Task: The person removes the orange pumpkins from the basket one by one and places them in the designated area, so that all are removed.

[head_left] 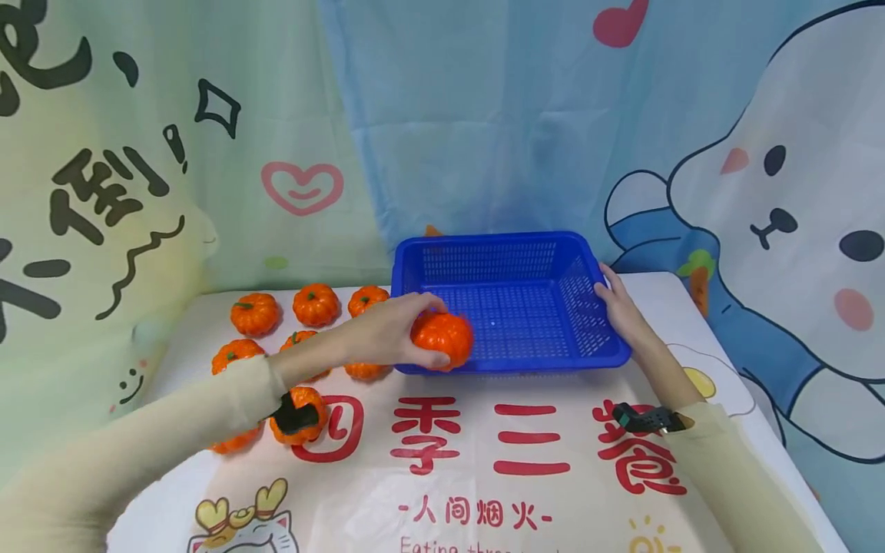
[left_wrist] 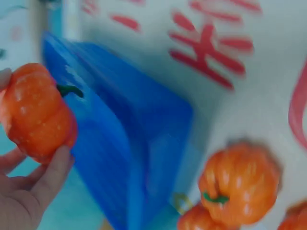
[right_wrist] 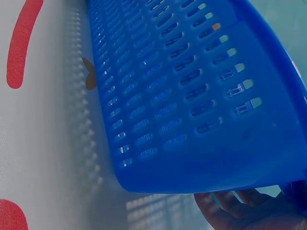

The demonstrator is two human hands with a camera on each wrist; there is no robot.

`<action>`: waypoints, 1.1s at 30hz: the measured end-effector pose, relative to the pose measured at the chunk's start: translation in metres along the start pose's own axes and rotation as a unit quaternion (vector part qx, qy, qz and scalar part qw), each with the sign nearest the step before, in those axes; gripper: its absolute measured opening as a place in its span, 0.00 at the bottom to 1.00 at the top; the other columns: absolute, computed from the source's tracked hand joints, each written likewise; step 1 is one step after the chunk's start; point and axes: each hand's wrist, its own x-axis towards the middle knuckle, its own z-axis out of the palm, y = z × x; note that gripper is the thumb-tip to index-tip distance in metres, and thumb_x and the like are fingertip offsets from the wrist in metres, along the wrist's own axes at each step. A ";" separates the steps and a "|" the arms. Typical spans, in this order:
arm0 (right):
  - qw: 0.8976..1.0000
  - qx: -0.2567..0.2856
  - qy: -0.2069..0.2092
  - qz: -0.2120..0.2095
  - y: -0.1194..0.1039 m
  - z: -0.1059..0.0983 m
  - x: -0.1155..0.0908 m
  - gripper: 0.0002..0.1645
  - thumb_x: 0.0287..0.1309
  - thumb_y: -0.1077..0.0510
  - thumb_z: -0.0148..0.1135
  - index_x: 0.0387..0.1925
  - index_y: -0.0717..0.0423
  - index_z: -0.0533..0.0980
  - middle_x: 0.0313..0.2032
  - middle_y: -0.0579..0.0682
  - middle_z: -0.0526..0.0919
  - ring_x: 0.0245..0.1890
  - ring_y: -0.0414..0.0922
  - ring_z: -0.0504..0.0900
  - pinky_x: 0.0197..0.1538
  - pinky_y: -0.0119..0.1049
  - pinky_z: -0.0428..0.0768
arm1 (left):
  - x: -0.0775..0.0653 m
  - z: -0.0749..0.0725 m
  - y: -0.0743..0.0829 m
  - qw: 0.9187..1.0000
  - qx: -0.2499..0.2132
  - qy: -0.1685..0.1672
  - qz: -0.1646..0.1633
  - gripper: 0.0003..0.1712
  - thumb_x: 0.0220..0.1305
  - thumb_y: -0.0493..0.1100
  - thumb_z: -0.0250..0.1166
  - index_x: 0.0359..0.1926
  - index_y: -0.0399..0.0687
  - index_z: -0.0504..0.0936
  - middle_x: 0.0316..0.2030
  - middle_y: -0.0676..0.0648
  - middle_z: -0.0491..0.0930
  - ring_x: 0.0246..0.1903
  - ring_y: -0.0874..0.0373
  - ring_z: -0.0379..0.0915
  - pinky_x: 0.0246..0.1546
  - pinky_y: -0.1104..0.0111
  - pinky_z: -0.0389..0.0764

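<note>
My left hand (head_left: 394,334) grips an orange toy pumpkin (head_left: 443,339) and holds it over the front left corner of the blue plastic basket (head_left: 512,253). In the left wrist view the same pumpkin (left_wrist: 37,111) with its green stem sits between my fingers (left_wrist: 53,175), beside the basket's blue wall (left_wrist: 139,139). My right hand (head_left: 618,307) rests with straight fingers against the basket's right rim. The right wrist view shows the slotted basket wall (right_wrist: 192,96) close up and my fingers (right_wrist: 240,213) under its rim.
Several more orange pumpkins (head_left: 316,304) lie on the printed tablecloth (head_left: 484,476) left of the basket; one pumpkin (left_wrist: 238,184) shows near the basket's corner. Printed curtains hang behind the table. The table's right edge (head_left: 754,384) runs close to my right arm.
</note>
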 end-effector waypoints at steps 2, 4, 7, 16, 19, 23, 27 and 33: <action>1.000 0.002 -0.001 0.000 -0.006 0.000 -0.004 0.36 0.76 0.46 0.27 0.76 0.44 0.28 0.76 0.61 0.30 0.76 0.66 0.34 0.72 0.68 0.36 | -0.027 0.003 0.006 1.000 -0.022 0.012 -0.006 0.39 0.52 0.62 0.70 0.62 0.54 0.69 0.53 0.52 0.77 0.48 0.60 0.74 0.44 0.68 0.82; 1.000 0.005 -0.002 0.002 -0.013 0.000 -0.010 0.36 0.76 0.47 0.27 0.76 0.47 0.28 0.76 0.62 0.30 0.75 0.66 0.34 0.72 0.68 0.36 | -0.053 0.011 0.009 0.999 -0.029 0.013 -0.023 0.39 0.51 0.63 0.71 0.61 0.58 0.69 0.53 0.54 0.76 0.48 0.61 0.74 0.44 0.67 0.83; 1.000 0.009 -0.003 0.002 -0.019 0.001 -0.014 0.37 0.76 0.49 0.27 0.76 0.48 0.28 0.76 0.63 0.30 0.75 0.67 0.34 0.72 0.68 0.36 | -0.085 0.025 0.007 0.998 -0.029 0.017 -0.045 0.39 0.48 0.65 0.72 0.60 0.62 0.70 0.54 0.55 0.76 0.49 0.62 0.73 0.46 0.64 0.83; 1.000 0.003 -0.005 -0.010 -0.009 0.001 -0.009 0.37 0.75 0.44 0.27 0.76 0.45 0.27 0.76 0.62 0.29 0.75 0.67 0.34 0.72 0.68 0.36 | -0.132 0.051 -0.013 0.992 -0.067 0.043 -0.099 0.38 0.46 0.66 0.73 0.57 0.62 0.71 0.51 0.59 0.77 0.48 0.65 0.74 0.51 0.61 0.81; 1.000 0.007 -0.006 -0.012 -0.001 0.001 -0.004 0.37 0.75 0.42 0.27 0.76 0.43 0.27 0.76 0.61 0.29 0.75 0.66 0.35 0.72 0.68 0.36 | -0.137 0.051 -0.017 0.991 -0.064 0.049 -0.106 0.39 0.46 0.67 0.73 0.57 0.61 0.71 0.51 0.58 0.78 0.48 0.63 0.74 0.50 0.61 0.81; 1.000 0.013 -0.002 -0.012 0.002 0.001 -0.003 0.38 0.75 0.42 0.27 0.76 0.43 0.27 0.76 0.60 0.30 0.76 0.65 0.35 0.73 0.67 0.36 | -0.138 0.050 -0.021 0.991 -0.056 0.055 -0.106 0.40 0.46 0.66 0.73 0.57 0.60 0.71 0.52 0.56 0.78 0.49 0.61 0.75 0.51 0.59 0.81; 1.000 0.011 -0.002 -0.011 0.001 0.001 -0.004 0.38 0.75 0.41 0.27 0.76 0.42 0.27 0.77 0.60 0.30 0.76 0.65 0.35 0.72 0.68 0.36 | -0.138 0.051 -0.024 0.991 -0.049 0.056 -0.112 0.40 0.46 0.66 0.73 0.57 0.58 0.71 0.51 0.55 0.78 0.49 0.61 0.74 0.51 0.58 0.81; 1.000 0.002 -0.005 -0.010 0.000 0.001 -0.004 0.38 0.75 0.41 0.27 0.76 0.41 0.26 0.77 0.60 0.30 0.76 0.66 0.35 0.72 0.68 0.36 | -0.138 0.053 -0.029 0.990 -0.046 0.051 -0.121 0.40 0.45 0.66 0.73 0.58 0.58 0.71 0.50 0.55 0.78 0.49 0.60 0.74 0.51 0.57 0.81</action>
